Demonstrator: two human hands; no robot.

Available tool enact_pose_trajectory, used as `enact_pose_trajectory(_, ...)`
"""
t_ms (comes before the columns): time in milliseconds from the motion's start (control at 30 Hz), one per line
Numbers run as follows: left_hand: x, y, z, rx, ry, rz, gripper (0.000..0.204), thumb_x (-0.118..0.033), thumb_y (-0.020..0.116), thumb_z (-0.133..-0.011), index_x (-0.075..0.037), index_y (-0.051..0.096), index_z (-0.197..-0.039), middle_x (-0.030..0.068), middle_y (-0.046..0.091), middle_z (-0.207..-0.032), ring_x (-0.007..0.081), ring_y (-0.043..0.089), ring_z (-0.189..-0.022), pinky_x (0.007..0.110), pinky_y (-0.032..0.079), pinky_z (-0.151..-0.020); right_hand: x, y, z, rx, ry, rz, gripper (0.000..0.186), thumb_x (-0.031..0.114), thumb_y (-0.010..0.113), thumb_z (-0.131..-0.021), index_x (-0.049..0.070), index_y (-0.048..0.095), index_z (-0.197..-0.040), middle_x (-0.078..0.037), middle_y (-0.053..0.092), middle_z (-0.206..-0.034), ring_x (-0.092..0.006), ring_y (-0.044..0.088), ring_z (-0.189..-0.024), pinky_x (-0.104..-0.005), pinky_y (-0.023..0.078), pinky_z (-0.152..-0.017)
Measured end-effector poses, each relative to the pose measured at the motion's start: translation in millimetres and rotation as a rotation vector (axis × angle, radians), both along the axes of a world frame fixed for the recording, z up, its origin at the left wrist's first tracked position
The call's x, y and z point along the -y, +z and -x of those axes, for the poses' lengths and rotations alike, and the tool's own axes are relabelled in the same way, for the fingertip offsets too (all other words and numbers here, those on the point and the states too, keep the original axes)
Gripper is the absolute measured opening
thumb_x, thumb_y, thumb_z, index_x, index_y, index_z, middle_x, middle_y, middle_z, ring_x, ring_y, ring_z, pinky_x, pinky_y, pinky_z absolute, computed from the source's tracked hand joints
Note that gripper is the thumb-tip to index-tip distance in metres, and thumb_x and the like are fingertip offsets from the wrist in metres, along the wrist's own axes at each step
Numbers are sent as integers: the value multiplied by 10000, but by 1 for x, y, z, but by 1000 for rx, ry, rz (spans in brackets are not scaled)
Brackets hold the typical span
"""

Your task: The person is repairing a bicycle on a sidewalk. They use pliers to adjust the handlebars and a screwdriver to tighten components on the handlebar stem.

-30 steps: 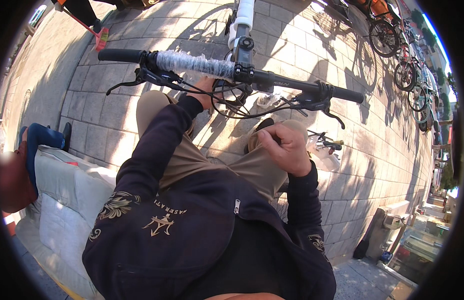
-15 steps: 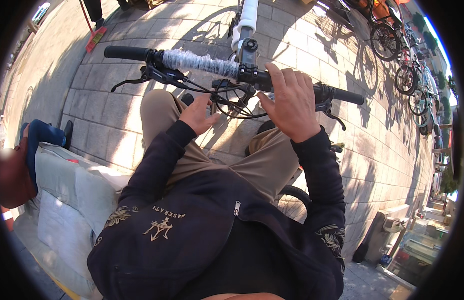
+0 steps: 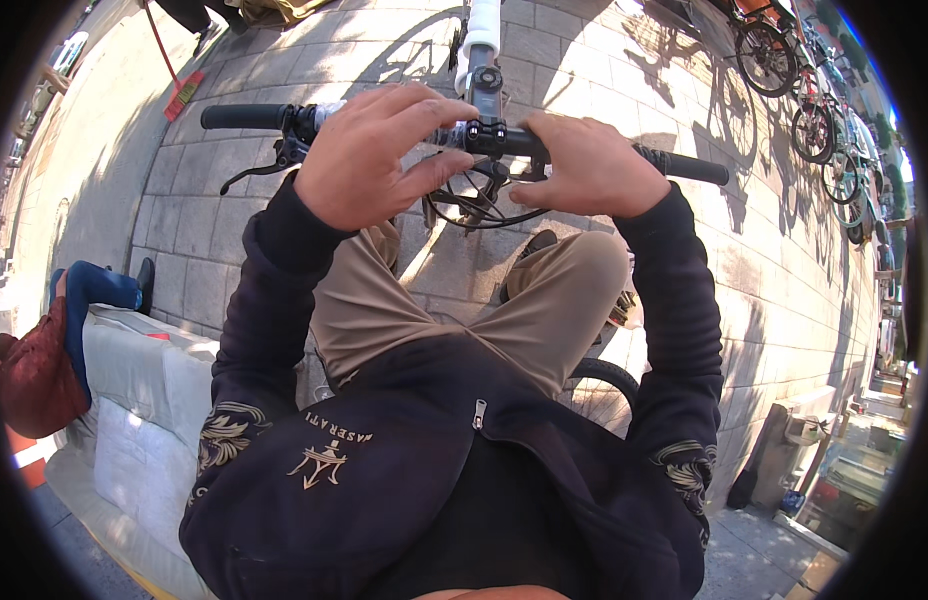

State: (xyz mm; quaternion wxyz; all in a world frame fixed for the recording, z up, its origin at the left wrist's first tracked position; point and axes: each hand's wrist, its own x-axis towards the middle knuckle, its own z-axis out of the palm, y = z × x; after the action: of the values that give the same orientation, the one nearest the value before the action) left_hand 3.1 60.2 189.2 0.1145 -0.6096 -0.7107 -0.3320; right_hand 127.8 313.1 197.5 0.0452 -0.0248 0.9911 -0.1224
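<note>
The left hand lies over the black, straight metal bicycle handlebar just left of the stem, its fingers curled over the top of the bar in a loose clench; how far they close underneath cannot be told. The right hand rests on the same bar just right of the stem, palm down, fingers bent over the bar toward the centre, grasping it from above. Between the two hands sits the black stem clamp, with a white bicycle frame tube running away from it toward the top of the view. The handlebar stretches across the upper middle of the view, ending in a black rubber end sleeve on the left and another on the right. A black brake lever hangs below the left end, and thin black cables loop under the stem.

Both forearms wear dark sleeves with pale embroidered cuffs. Below the bar are the person's bent legs in tan trousers and a dark zipped jacket. The ground is grey paving brick in sunlight. To the left lies a white padded cushion, with another person in red and blue at the edge. Parked bicycles stand at upper right.
</note>
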Motion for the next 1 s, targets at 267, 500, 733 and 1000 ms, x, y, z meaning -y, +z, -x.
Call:
enact_pose_trajectory(267,-4,-29,19,-164,134,215,462,-327,816,-919,-141,700,-1326,68,729,-1056,320,706,-955,425,532,-825,-2,-6,-20,-166,27,53,765,383,749,-858,-21,545,-1475,-242,713,-1216,-402,668,-1149,-477,468,-1061)
enact_pose_trajectory(500,4,-18,26,-164,149,301,380,-332,763,-961,-145,709,-1288,63,701,-983,308,689,-908,434,503,-831,-21,-8,-29,-154,30,36,709,503,762,-923,34,621,-1436,-192,729,-1138,-409,667,-1123,-478,485,-1031)
enact_pose_trajectory(733,6,-20,27,-155,137,319,376,-350,740,-989,-180,717,-1324,34,729,-1013,269,721,-979,422,514,-892,-41,15,-51,-273,-39,32,496,448,710,-1018,11,729,-1252,-174,746,-1096,-359,682,-1032,-457,511,-932)
enact_pose_trajectory(1000,29,-21,41,-142,165,271,449,-447,718,-1014,-168,724,-1365,91,753,-1179,328,660,-1144,450,469,-1049,-132,-27,-86,-576,-360,61,419,406,668,-1069,7,795,-1094,-172,774,-1025,-347,724,-955,-432,548,-848)
